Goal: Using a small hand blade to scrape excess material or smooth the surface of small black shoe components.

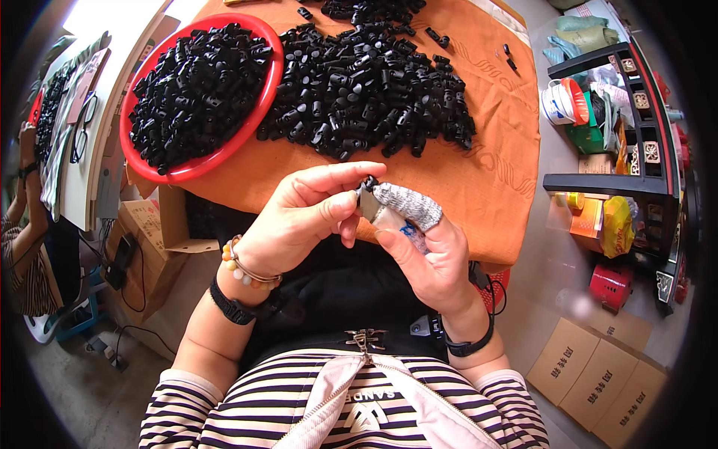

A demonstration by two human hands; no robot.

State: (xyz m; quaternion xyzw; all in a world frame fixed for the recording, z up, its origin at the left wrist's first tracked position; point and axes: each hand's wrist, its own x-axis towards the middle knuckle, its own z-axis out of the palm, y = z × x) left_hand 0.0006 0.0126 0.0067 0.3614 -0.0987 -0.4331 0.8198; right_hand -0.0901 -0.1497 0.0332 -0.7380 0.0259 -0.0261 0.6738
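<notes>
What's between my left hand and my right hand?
In the head view, a small black piece sits between your left hand and right hand, with a flat greyish thing just below it that I can't identify.

Watching remotely, I count one left hand (318, 206) and one right hand (432, 258), two black wristbands (233, 305) and one beaded bracelet (243, 275) between them, one red basin (275, 71), and black plastic fittings (366, 93) too numerous to tally.

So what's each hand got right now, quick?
Left hand: closed, pinching a small black part.
Right hand: closed, holding a pale flat thing; I can't tell what it is.
</notes>
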